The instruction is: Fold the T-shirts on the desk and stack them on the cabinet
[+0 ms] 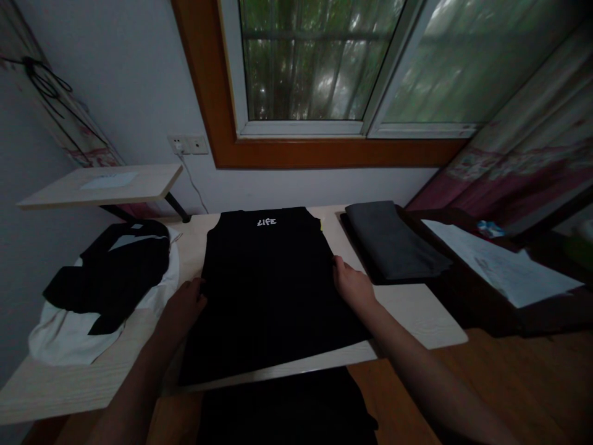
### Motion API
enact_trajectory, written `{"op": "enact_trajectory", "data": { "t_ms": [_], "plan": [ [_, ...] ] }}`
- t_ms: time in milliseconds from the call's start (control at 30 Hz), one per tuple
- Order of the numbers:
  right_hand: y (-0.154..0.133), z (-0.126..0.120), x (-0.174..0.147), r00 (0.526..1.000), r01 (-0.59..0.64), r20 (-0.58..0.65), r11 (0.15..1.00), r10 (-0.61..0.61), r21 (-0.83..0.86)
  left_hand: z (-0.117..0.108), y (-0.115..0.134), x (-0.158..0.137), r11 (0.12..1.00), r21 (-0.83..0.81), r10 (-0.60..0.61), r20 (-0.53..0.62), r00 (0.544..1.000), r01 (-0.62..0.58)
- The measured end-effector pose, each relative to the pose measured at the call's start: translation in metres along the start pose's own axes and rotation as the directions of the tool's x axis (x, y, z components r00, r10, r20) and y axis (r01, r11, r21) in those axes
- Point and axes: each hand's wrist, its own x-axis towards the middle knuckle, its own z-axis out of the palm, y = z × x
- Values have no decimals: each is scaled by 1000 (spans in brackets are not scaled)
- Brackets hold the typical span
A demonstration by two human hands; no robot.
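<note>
A black garment panel lies spread flat on the light wooden table, with white handwritten marks near its far edge. A small yellow bit shows at its upper right side. At the panel's left edge, my left hand has its fingers closed on the cloth. My right hand pinches the opposite edge, thumb and fingers together. The panel's near edge reaches the front of the table.
Black and white cloth is heaped at the left, beneath a small raised shelf. Folded dark grey fabric lies at the right. Beyond it, a paper sheet rests on a dark surface. A cable hangs from the wall socket.
</note>
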Motion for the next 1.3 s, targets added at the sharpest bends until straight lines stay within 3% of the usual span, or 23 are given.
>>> {"op": "enact_trajectory", "data": {
  "t_ms": [300,533,600,667,800,933,1100,1300],
  "plan": [
    [25,-8,-11,965,148,209,987,-159,68,-4,-26,-14,996,-67,61,59,996,-57],
    [50,-23,-7,869,157,383,910,-312,384,-18,-44,-24,965,-243,173,293,940,-102],
    [52,-27,-4,868,178,363,895,-339,410,-21,-48,-22,964,-243,185,322,929,-107],
    [50,-29,2,899,191,295,896,-323,401,-24,-49,-17,973,-200,175,316,933,-114],
    [32,-27,14,970,167,119,934,-214,317,-26,-40,0,991,-39,136,145,980,-131],
    [12,-20,26,987,144,36,965,-156,219,-24,-25,12,993,25,116,37,993,-117],
    [8,-12,32,990,130,29,967,-140,220,-26,-16,12,998,-57,44,97,994,-39],
    [22,-16,27,973,140,130,936,-190,322,-43,-13,0,993,-113,10,240,971,17]
  ]
}}
